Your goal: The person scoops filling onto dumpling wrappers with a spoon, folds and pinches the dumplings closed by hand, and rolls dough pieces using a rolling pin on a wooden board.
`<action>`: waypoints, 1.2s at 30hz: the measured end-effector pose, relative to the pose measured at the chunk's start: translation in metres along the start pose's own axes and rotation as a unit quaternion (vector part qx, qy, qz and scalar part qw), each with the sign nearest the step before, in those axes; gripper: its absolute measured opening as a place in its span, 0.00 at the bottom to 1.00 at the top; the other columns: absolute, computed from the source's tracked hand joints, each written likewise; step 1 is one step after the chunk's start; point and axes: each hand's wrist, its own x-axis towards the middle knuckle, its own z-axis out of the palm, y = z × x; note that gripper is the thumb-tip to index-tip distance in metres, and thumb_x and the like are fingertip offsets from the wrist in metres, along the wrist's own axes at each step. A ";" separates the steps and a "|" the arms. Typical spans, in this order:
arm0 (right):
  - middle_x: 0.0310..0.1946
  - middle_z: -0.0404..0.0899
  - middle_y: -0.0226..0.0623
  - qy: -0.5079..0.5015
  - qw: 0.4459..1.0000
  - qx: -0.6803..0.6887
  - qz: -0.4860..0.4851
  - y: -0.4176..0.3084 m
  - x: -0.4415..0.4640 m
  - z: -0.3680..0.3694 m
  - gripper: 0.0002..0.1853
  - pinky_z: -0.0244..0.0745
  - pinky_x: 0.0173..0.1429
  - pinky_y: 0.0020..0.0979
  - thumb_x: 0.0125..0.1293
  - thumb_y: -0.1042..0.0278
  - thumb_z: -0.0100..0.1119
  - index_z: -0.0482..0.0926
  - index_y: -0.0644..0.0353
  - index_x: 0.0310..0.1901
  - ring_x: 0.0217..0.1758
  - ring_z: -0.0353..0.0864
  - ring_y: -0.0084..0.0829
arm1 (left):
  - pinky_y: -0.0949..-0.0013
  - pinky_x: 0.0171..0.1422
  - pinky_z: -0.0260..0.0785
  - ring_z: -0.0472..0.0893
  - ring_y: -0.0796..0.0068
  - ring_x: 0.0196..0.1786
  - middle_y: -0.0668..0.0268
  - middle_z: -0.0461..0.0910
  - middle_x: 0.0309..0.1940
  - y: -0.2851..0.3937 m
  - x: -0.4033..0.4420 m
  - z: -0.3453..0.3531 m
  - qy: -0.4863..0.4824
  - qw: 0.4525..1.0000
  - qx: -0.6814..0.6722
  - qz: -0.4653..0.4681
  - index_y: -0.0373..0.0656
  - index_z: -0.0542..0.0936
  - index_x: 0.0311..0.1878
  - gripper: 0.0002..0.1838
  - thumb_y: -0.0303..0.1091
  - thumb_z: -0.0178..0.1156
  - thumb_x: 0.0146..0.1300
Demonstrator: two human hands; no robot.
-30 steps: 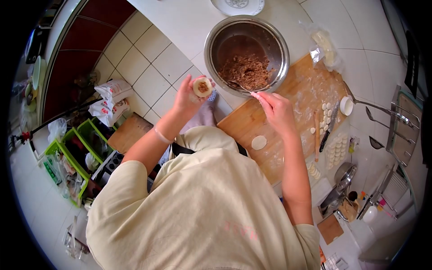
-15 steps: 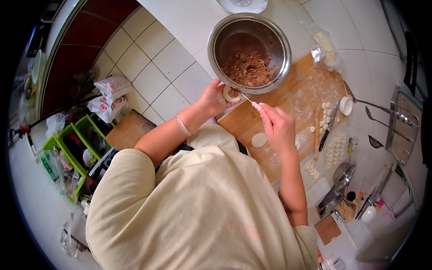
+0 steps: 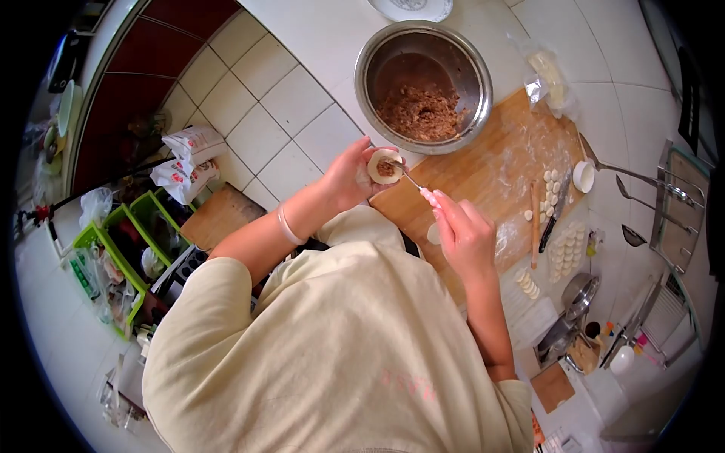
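Observation:
My left hand (image 3: 352,178) cups a round dumpling wrapper (image 3: 376,171) with brown meat filling (image 3: 387,169) at its middle. In my right hand (image 3: 461,230) is a spoon (image 3: 413,180) with a pink and white handle; its tip rests on the filling in the wrapper. Just beyond both hands stands a metal bowl (image 3: 480,113) with a mound of minced meat filling (image 3: 423,113) in it. Another flat wrapper (image 3: 433,233) lies on the wooden board, partly hidden by my right hand.
The floured wooden board (image 3: 468,177) holds a rolling pin (image 3: 535,223), a knife (image 3: 548,232) and small dough pieces (image 3: 550,189). Finished dumplings (image 3: 566,253) lie in rows at the right. A white cup (image 3: 583,177) and ladles (image 3: 633,236) are farther right.
My left hand has tilted the wrapper up to face the camera and drawn slightly away from the bowl. The spoon tip has stayed at the wrapper, now on the filling.

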 end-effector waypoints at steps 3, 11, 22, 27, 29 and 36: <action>0.23 0.74 0.34 0.033 0.999 -0.013 -0.013 -0.005 -0.001 -0.009 0.14 0.73 0.26 0.33 0.61 0.75 0.63 0.81 0.59 0.50 0.23 0.76 0.34 | 0.57 0.68 0.65 0.73 0.60 0.64 0.55 0.75 0.58 0.001 -0.001 0.016 -0.016 0.999 0.000 0.029 0.40 0.70 0.62 0.31 0.56 0.35 0.74; 0.22 0.75 0.33 0.138 0.990 0.036 -0.010 -0.003 0.004 -0.023 0.15 0.73 0.26 0.31 0.60 0.77 0.62 0.81 0.61 0.50 0.22 0.76 0.32 | 0.60 0.64 0.67 0.76 0.64 0.59 0.58 0.77 0.55 0.017 0.014 0.053 -0.091 0.990 0.058 0.087 0.40 0.73 0.59 0.29 0.53 0.33 0.76; 0.36 0.86 0.35 0.148 0.989 0.017 -0.004 0.001 0.005 -0.031 0.13 0.75 0.29 0.28 0.63 0.79 0.59 0.80 0.66 0.49 0.25 0.77 0.28 | 0.59 0.69 0.64 0.74 0.61 0.63 0.54 0.76 0.58 0.029 0.019 0.073 -0.108 0.988 0.079 0.077 0.39 0.71 0.63 0.32 0.59 0.41 0.72; 0.38 0.86 0.35 0.142 0.988 0.046 0.040 0.000 0.008 -0.032 0.12 0.76 0.32 0.28 0.64 0.80 0.57 0.80 0.67 0.49 0.27 0.78 0.28 | 0.58 0.69 0.65 0.74 0.59 0.64 0.55 0.75 0.59 0.031 0.021 0.077 -0.125 0.989 0.030 0.070 0.38 0.71 0.62 0.32 0.58 0.44 0.72; 0.39 0.86 0.35 0.199 0.977 0.080 0.015 0.003 0.012 -0.028 0.11 0.76 0.33 0.29 0.65 0.80 0.57 0.80 0.67 0.49 0.28 0.78 0.28 | 0.57 0.70 0.64 0.74 0.58 0.64 0.55 0.75 0.59 0.032 0.021 0.078 -0.120 0.990 0.017 0.068 0.38 0.71 0.62 0.31 0.58 0.45 0.71; 0.41 0.86 0.35 0.177 0.980 0.089 0.016 0.001 0.018 -0.029 0.11 0.77 0.34 0.28 0.65 0.80 0.57 0.80 0.67 0.48 0.30 0.80 0.28 | 0.57 0.70 0.65 0.74 0.57 0.64 0.56 0.75 0.60 0.033 0.022 0.079 -0.117 0.990 0.024 0.074 0.39 0.71 0.62 0.31 0.57 0.45 0.72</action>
